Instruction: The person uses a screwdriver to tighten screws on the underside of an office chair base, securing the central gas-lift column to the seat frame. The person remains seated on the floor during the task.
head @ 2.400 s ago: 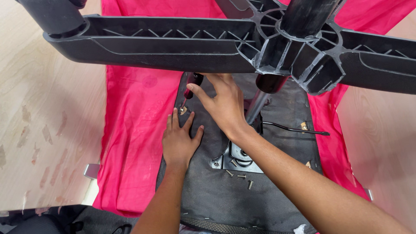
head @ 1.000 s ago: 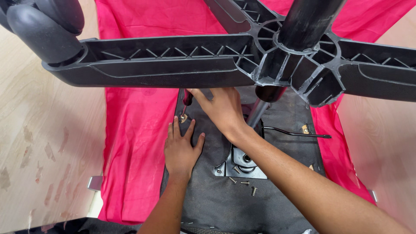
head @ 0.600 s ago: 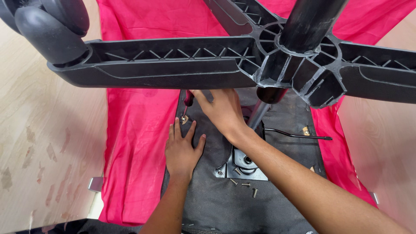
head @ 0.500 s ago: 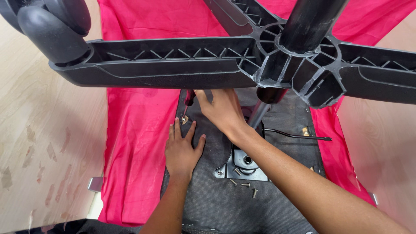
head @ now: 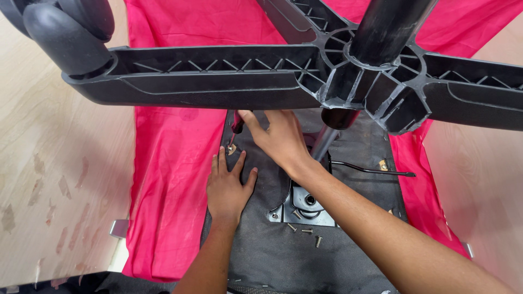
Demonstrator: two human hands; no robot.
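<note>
An upturned office chair lies on a red cloth (head: 169,179), its black star base (head: 229,76) looming close to the camera. My left hand (head: 227,184) lies flat, fingers spread, on the grey underside of the seat (head: 272,256). My right hand (head: 280,139) grips a red-handled screwdriver (head: 236,128) whose tip points down at a fixing point just beyond my left fingertips. The base's arm hides the top of the screwdriver handle.
A metal mounting plate (head: 305,206) sits at the seat's centre below the gas column (head: 326,140), with several loose screws (head: 305,231) beside it. A black lever (head: 376,171) sticks out right. A castor wheel (head: 71,32) is top left. Pale wooden floor (head: 54,179) surrounds the cloth.
The view has drifted slightly, so the base sits lower in the picture. Both hands stay in place on the seat underside, the right still on the screwdriver.
</note>
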